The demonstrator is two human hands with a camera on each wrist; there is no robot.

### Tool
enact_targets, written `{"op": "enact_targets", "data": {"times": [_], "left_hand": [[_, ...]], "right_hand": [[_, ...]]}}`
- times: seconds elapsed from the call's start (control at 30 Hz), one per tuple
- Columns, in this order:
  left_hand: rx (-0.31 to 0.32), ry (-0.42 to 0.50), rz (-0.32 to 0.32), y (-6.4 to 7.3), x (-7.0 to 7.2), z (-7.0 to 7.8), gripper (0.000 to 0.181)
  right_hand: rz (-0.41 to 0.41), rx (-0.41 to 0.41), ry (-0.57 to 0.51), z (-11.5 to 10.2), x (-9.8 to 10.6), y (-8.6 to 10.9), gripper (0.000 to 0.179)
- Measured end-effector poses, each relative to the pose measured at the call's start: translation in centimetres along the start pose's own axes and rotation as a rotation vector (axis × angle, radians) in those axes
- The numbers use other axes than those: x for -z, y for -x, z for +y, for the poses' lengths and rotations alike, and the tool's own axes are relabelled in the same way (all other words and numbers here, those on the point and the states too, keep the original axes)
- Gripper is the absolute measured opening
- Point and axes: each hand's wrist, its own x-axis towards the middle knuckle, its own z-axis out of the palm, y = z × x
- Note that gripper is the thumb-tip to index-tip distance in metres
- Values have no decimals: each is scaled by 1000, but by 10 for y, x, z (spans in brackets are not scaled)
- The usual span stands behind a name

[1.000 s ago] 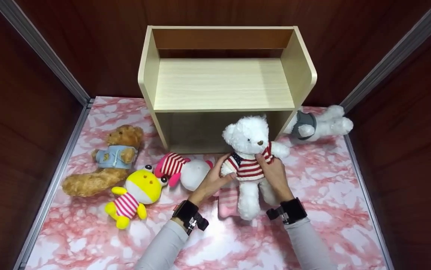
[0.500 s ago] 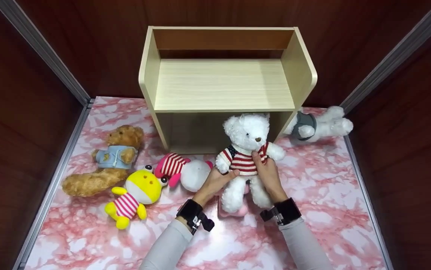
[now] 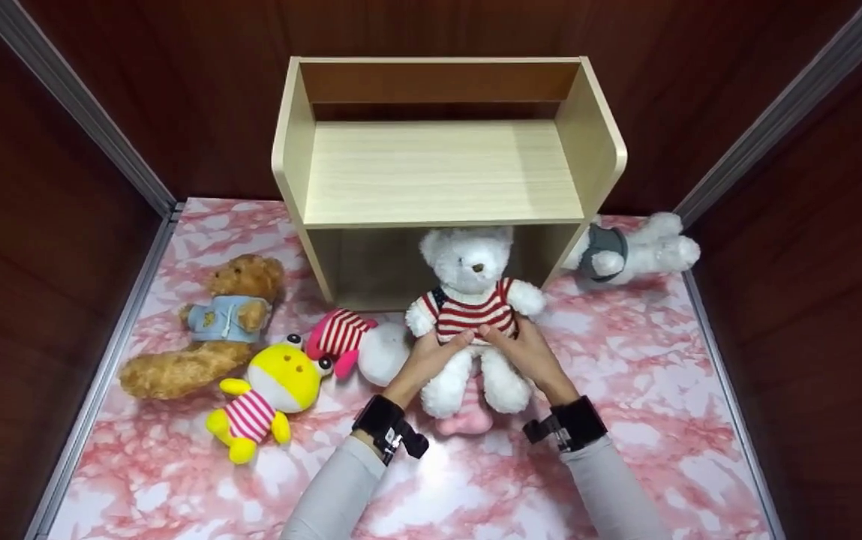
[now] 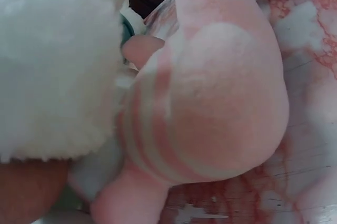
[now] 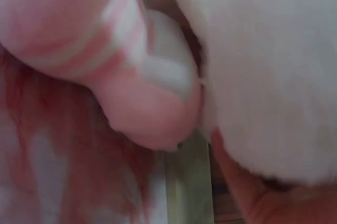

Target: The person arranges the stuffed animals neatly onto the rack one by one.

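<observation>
A white teddy bear (image 3: 468, 277) in a red-and-white striped sweater is held upright, facing the head camera, before the lower opening of a wooden shelf. My left hand (image 3: 428, 364) grips its lower body from the left, thumb over the sweater's hem. From the other side my right hand (image 3: 532, 356) grips it the same way, the two thumbs almost meeting. White fur (image 4: 58, 66) fills much of the left wrist view. Below the bear lies a pink plush toy (image 3: 467, 416) with a striped body, mostly covered by the bear's legs; its pink bottom (image 4: 226, 103) shows close in the left wrist view.
Behind the bear stands the two-tier wooden shelf (image 3: 442, 172). On the pink marbled surface at left lie a brown plush (image 3: 228, 319) in blue, a yellow frog plush (image 3: 280, 382) and a pink-and-white plush (image 3: 359, 341). A white plush (image 3: 633, 251) in grey lies right of the shelf.
Both hands have moved the bear to the left, and it has turned more upright and square to the camera. The right hand has slid from its chest down to the sweater's hem.
</observation>
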Motion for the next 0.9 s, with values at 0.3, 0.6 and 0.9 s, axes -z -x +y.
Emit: {"op": "enact_targets", "data": {"times": [0.3,0.6,0.9], "left_hand": [[13,-130,35,0,-1,-7,69],[-46,-129,-55,1,2,-14,71],[-92,-188,-40,8,9,-17,69]], "right_hand": [[-40,-96,33,5,3,-3,37],[76,-42,-73,5,8,-19,28],[179,-139,-89,-8,2,-65,37]]}}
